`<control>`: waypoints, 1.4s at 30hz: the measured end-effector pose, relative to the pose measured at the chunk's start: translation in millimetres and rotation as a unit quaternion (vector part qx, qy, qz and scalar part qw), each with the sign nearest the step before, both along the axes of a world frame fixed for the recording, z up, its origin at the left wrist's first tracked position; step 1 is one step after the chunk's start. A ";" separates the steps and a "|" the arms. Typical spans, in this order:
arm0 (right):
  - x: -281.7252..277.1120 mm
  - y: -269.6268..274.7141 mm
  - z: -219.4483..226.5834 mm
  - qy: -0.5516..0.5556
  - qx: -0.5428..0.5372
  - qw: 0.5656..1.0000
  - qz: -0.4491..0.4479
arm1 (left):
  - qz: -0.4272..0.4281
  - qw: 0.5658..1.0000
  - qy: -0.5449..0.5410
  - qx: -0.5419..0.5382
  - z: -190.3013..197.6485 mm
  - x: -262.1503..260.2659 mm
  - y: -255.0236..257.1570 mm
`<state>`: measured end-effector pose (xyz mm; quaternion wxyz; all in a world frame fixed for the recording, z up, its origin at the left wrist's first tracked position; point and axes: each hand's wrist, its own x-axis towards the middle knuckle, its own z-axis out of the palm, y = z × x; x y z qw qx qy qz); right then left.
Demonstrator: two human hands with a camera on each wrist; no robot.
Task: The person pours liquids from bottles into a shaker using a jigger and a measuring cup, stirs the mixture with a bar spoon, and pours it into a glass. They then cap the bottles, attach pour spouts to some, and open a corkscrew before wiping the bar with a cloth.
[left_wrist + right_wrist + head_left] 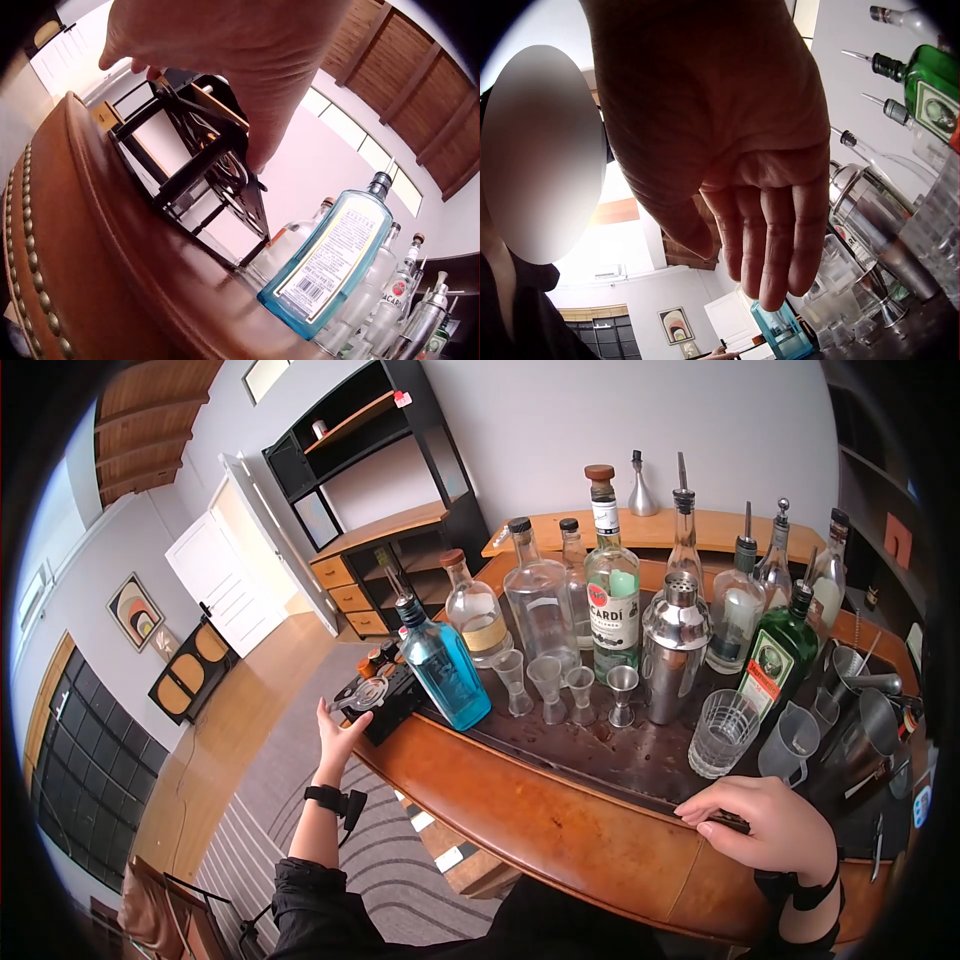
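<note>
My left hand [343,742] reaches to the left end of the bar, its thumb and fingers spread around a metal strainer [370,693]. The strainer sits over a black rack [398,695], whose frame shows below the hand in the left wrist view. Right beside the rack leans into view a blue bottle [447,670] with a pour spout. My right hand [765,822] hovers low over the front edge of the bar, palm bare and fingers nearly straight in the right wrist view. Closest to it are a cut-glass tumbler [722,734] and a clear plastic jug [790,744].
Several jiggers, including a steel jigger [621,695], line the dark mat [600,755]. Behind them stand a cocktail shaker [676,650], a white-labelled bottle [612,605] and other clear bottles. A green bottle [778,655] and metal mixing tins [862,735] crowd the right. The leather-covered bar edge [520,815] curves along the front.
</note>
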<state>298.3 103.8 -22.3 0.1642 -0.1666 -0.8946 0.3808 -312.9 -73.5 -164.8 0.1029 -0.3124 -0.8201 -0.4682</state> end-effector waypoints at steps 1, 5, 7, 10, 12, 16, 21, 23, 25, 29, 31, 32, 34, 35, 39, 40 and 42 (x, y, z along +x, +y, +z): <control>0.1 -0.2 0.0 -0.001 -0.002 1.000 0.000 | 0.000 1.000 0.000 0.000 -0.6 1.2 0.0; 0.2 -0.8 0.8 -0.001 0.000 1.000 0.000 | 0.009 1.000 0.013 0.001 0.6 7.7 0.1; 0.5 -1.0 0.6 -0.001 0.000 1.000 0.001 | 0.012 1.000 0.011 0.000 4.7 14.8 -0.6; 1.3 -2.1 1.8 0.002 -0.001 1.000 0.000 | 0.023 0.999 0.030 -0.019 8.7 25.8 -0.4; 2.3 -1.8 1.0 0.008 0.005 1.000 0.000 | 0.104 0.974 0.179 -0.091 7.4 33.4 2.8; 3.5 -2.7 3.4 0.008 0.002 1.000 0.000 | 0.051 0.944 0.315 -0.081 27.7 69.2 22.3; 5.1 -3.1 2.7 0.015 0.015 1.000 0.006 | -0.250 0.963 -0.092 0.047 53.1 108.1 63.9; 5.9 -4.7 4.9 0.015 0.019 1.000 0.005 | -0.268 0.953 -0.125 0.067 55.0 112.6 82.5; 6.1 -7.6 8.8 0.007 -0.002 1.000 -0.014 | -0.278 0.951 -0.121 0.066 56.6 114.4 97.9; 11.0 -9.4 14.2 0.002 0.009 1.000 -0.015 | -0.329 0.928 -0.133 0.114 56.0 128.2 116.9; 13.2 -7.8 14.5 0.001 0.022 1.000 -0.002 | -0.328 0.928 -0.132 0.119 54.6 130.5 119.7; 14.2 -6.7 13.8 0.003 0.021 1.000 -0.006 | -0.321 0.932 -0.125 0.115 55.5 130.2 118.5; 16.3 -5.2 11.9 0.019 0.042 0.999 0.020 | -0.318 0.935 -0.118 0.108 56.0 132.9 118.6; 16.9 -5.4 11.5 0.020 0.042 0.999 0.017 | -0.303 0.941 -0.109 0.106 56.1 134.4 119.1; 16.5 -7.3 12.8 0.027 0.041 0.998 0.024 | -0.267 0.956 -0.061 0.106 47.6 130.9 122.1; 17.1 -7.5 13.3 0.023 0.039 0.999 0.026 | -0.257 0.960 -0.042 0.105 46.1 130.9 123.0; 17.2 -7.1 11.3 0.027 0.042 0.998 0.029 | -0.250 0.963 -0.031 0.096 44.8 130.2 123.4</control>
